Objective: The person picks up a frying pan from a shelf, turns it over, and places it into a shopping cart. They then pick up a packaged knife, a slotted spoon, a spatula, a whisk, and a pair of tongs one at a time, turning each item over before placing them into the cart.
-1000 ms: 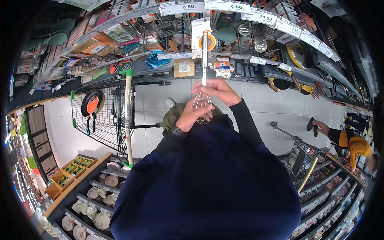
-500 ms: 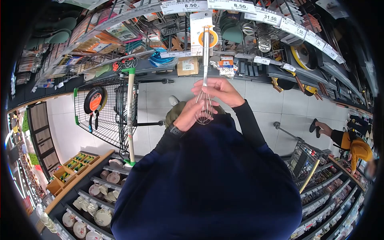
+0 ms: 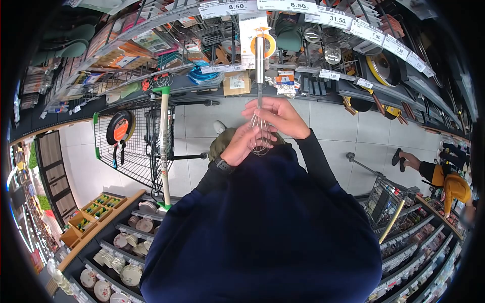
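A metal whisk [image 3: 260, 63] points away from me, its long handle toward the shelf and its wire loops close to my chest. An orange-and-white cardboard tag [image 3: 248, 31] is behind the handle's far end. My right hand [image 3: 281, 117] closes around the whisk where the handle meets the wires. Lower down, my left hand [image 3: 241, 146] has its fingers on the wire loops from the left side. Some fingertips are hidden behind the wires and the other hand.
Shelves of kitchen tools with price tags [image 3: 331, 18] stand in front. At left is a shopping cart [image 3: 132, 169] with a black frying pan [image 3: 120, 126] in it. Another cart [image 3: 386, 202] and a person in a mustard top [image 3: 457, 189] are at right. Shelved dishes [image 3: 131, 275] lie behind me.
The whisk's wire end has shifted slightly right and up in my hands. Both hands stay on it. The view has moved slightly, and the person at right has changed pose a little.
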Demonstrator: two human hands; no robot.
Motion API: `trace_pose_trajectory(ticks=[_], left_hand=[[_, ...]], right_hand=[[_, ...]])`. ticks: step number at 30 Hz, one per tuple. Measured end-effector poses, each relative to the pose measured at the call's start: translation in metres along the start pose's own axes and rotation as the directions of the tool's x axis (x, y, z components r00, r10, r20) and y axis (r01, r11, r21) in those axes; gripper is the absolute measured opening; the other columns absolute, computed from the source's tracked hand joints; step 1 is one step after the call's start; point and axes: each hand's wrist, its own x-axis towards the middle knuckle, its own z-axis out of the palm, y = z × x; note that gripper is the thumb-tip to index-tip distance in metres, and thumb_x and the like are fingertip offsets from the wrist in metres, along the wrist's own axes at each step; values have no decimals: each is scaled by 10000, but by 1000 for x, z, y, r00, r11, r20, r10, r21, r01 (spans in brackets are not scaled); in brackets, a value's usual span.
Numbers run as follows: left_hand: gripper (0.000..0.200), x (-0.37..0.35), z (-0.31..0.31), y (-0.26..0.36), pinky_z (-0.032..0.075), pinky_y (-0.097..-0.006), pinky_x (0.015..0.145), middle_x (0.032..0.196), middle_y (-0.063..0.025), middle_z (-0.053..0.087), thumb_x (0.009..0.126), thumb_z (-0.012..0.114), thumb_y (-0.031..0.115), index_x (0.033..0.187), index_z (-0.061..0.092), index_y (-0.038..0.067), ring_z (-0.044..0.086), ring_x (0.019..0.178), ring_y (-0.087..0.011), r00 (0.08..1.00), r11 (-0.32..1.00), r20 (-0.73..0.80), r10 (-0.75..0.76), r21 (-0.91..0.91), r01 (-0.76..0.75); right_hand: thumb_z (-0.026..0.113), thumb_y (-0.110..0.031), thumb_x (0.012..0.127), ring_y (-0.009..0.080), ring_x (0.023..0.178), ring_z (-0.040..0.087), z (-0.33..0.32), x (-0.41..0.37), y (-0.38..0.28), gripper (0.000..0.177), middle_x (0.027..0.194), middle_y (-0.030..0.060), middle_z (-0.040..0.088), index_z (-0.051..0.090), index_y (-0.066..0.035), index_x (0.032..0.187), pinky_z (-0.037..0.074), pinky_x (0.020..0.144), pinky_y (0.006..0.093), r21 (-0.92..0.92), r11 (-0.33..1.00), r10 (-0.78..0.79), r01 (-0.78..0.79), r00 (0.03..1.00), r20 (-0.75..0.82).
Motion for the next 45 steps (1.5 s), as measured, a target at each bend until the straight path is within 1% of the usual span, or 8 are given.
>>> trace_pose_trajectory(ticks=[5,7,9,11,14,20,26,45], left_hand=[[565,-3,-6,3,467,-432,993,1317,-146,554,1037,408,435,1393,405,-4,548,1222,-252,989,993,-113,95,-64,-103],[622,1,-16,12,381,-418,1082,1392,-124,516,1028,421,458,1449,368,3,490,1290,-235,952,968,-224,208,185,-168],[521,2,-3,32,390,-385,1059,1375,-128,536,1041,442,367,1407,440,-4,509,1261,-208,945,955,-232,231,238,-175],[363,7,5,46,461,-315,919,1178,-91,633,1032,500,238,1288,558,-14,592,1065,-149,928,900,-210,307,382,-211],[200,11,5,60,501,-239,777,1058,-50,676,997,562,126,1136,647,10,615,892,-76,961,876,-169,221,468,-119],[139,14,7,66,481,-215,588,903,-16,652,967,617,90,1063,664,1,578,695,-52,974,879,-82,209,453,-150],[144,15,8,62,382,-208,516,743,15,579,968,623,89,1065,650,-13,475,581,-37,958,901,-150,245,400,-168],[187,25,10,59,405,-211,507,679,12,559,983,602,129,1062,647,-34,495,540,-51,972,909,-113,205,390,-147]], right_hand=[[523,-129,1018,158,1017,665,3,-7,0,285,1147,137,695,593,40,1236,509,922,304,60,998,-35,34,999,11],[520,-127,1019,164,1026,663,4,-7,1,287,1140,133,694,591,42,1240,504,938,311,88,995,-51,48,998,31],[512,-78,1019,149,1016,662,4,-8,8,252,1105,120,697,592,66,1209,512,921,295,93,991,-103,100,994,37],[520,-83,1017,149,1015,661,5,-10,6,256,1106,117,695,592,64,1214,508,929,294,93,992,-94,90,995,44],[531,-92,1015,152,1019,660,6,-14,8,267,1113,114,692,590,64,1224,505,936,296,82,994,-74,70,996,48],[522,-101,1022,168,1028,663,7,-20,9,265,1101,114,689,582,58,1225,513,929,301,84,995,-65,60,996,60],[443,-186,1059,178,1035,656,20,-21,11,321,1111,125,678,568,37,1252,490,953,307,135,990,-38,38,999,2],[377,-238,1080,211,968,666,18,-26,35,339,1091,100,630,523,6,1267,538,908,352,348,937,32,-8,997,-64]])
